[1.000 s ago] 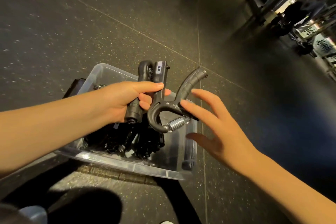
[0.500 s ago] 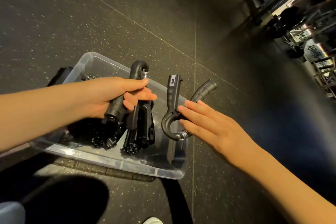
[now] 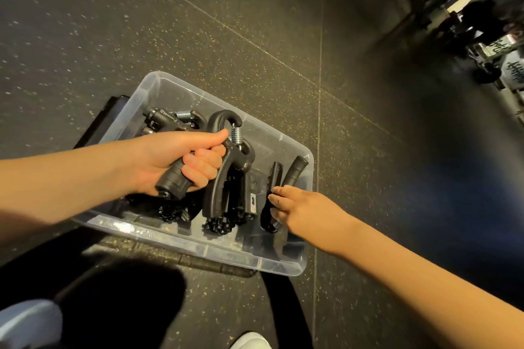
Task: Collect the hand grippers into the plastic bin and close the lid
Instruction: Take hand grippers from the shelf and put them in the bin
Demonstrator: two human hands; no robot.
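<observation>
Grippers [image 3: 226, 167], labels unreadable, held in both hands' closed fingers [image 3: 198, 167] over bin [image 3: 158, 238].

Hand grippers [image 3: 226, 178] black, springs [image 3: 236, 134] silver. Bin [image 3: 181, 238] clear plastic. Floor [image 3: 255, 22] dark grey with pale and yellow speckles, thin lighter seams.

- Your left hand [image 3: 181, 161] with its gripper [image 3: 224, 167] blocks the bin [image 3: 158, 85] centre from above.
- Loose grippers [image 3: 170, 120] crowd the bin's left and far-left side.
- Your right hand [image 3: 300, 212] fills the right end, fingers on another gripper [image 3: 276, 178] there.
- Bare bin bottom shows along the near wall and far-right corner.
- Floor [image 3: 368, 178] right of the bin is open.
</observation>
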